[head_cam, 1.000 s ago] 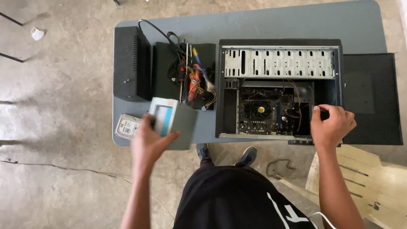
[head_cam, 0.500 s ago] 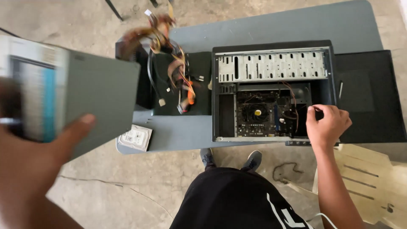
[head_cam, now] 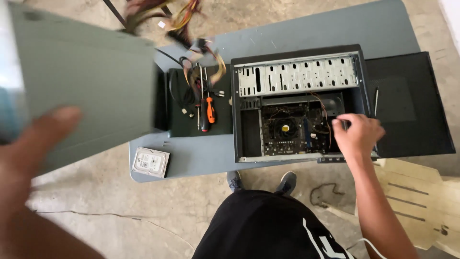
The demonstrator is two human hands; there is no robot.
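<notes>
My left hand (head_cam: 36, 144) holds a grey-green metal box, a power supply (head_cam: 86, 81), lifted close to the camera at the left; its bundle of coloured cables (head_cam: 191, 24) trails above the table. My right hand (head_cam: 357, 134) rests inside the open computer case (head_cam: 297, 62), at the right edge of the motherboard (head_cam: 287, 129), fingers curled; whether it grips anything is unclear. The case lies on its side on the grey table (head_cam: 191, 158).
An orange-handled screwdriver (head_cam: 209, 110) and other tools lie on a dark panel (head_cam: 191, 124) left of the case. A hard drive (head_cam: 151, 162) sits at the table's front-left corner. A black side panel (head_cam: 407, 105) lies to the right; a pale chair (head_cam: 417, 201) stands beside me.
My left hand has raised the power supply from the table's front edge up toward the camera, pulling its cables with it. The right hand stays inside the case.
</notes>
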